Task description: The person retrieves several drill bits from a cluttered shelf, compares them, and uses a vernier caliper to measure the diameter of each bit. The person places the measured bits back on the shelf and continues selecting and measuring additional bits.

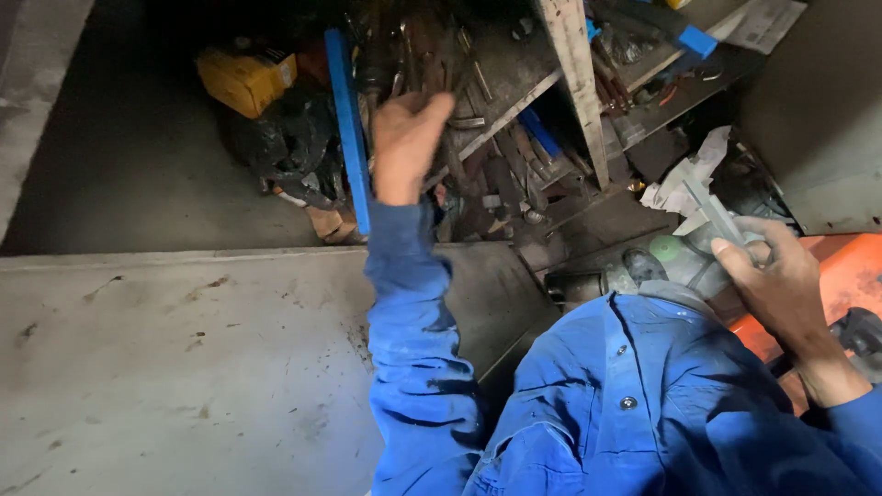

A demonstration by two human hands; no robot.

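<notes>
The left hand [404, 147], at 11 o'clock, reaches with loosely curled, empty fingers into a shelf [514, 78] of rusty tools [478, 174]. At 3 o'clock the right hand [781, 280] has its fingers closed on a grey caliper [712, 216] above an orange case [850, 266].

L hand [407, 142] raised, fingers curled, R hand [776, 276] gripping

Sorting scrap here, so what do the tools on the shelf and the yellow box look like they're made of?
Tools: probably steel, dull, brownish, perhaps rusty or greasy. Yellow box: looks like plastic or painted metal, smooth, scuffed; cannot tell which.
</notes>
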